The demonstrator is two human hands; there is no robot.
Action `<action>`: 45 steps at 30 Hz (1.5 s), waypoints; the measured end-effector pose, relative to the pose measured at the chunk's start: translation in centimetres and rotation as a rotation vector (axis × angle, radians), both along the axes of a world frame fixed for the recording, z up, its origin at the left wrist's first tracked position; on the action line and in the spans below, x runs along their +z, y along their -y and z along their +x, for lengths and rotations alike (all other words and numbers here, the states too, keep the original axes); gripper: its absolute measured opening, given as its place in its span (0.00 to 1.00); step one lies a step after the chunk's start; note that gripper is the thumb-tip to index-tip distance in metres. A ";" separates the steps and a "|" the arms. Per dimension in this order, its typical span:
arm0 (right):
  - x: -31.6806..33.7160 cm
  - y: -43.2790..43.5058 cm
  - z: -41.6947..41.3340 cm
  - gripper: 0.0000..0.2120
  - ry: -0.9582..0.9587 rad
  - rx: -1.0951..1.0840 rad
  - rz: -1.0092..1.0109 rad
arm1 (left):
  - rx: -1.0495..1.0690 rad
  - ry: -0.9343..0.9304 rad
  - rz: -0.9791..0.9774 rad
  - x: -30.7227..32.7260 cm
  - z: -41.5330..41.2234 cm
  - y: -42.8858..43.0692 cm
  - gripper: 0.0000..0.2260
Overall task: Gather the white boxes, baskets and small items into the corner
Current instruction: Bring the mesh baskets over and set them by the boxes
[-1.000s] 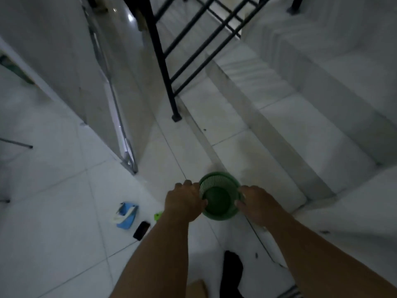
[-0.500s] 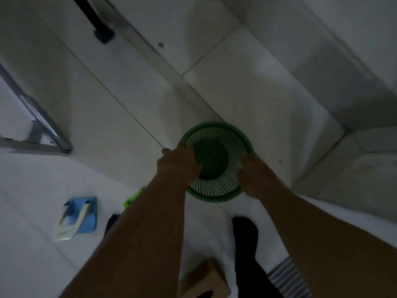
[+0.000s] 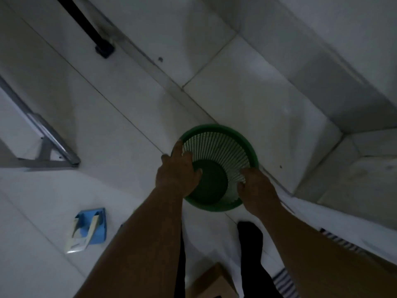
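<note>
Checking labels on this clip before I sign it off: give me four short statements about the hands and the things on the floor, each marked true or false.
1. The left hand and the right hand both grip the green basket at its rim. True.
2. The basket holds small items. False: only its slatted wall and dark bottom show.
3. A blue item lies on the tiled floor beside the left forearm. True.
4. The right hand pinches the blue item. False: it lies untouched on the floor.

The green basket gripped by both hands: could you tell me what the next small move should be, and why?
Probably ease the green basket rightward into the corner of the steps: the left hand and right hand grip its rim, and bare tile lies between basket and corner.
</note>
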State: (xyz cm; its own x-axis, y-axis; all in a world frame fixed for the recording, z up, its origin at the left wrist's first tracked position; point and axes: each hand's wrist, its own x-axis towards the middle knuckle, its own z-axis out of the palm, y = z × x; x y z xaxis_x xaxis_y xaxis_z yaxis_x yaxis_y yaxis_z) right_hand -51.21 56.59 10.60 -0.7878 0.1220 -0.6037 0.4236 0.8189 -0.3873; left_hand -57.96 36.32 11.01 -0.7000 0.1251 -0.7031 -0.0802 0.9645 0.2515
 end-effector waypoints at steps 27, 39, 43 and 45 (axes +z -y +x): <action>50.4 22.0 7.8 0.17 -0.724 1.179 -0.148 | 1.188 -0.597 -0.453 52.9 31.7 11.8 0.23; 56.4 32.6 44.1 0.20 -0.788 1.569 -0.340 | 1.572 -0.573 -0.713 56.0 70.9 12.1 0.25; 56.1 32.8 60.3 0.18 -0.752 1.782 -0.503 | 1.781 -0.570 -0.829 56.8 86.8 7.0 0.23; 56.2 32.3 68.4 0.18 -0.722 1.911 -0.556 | 1.902 -0.560 -0.904 57.1 93.9 4.0 0.22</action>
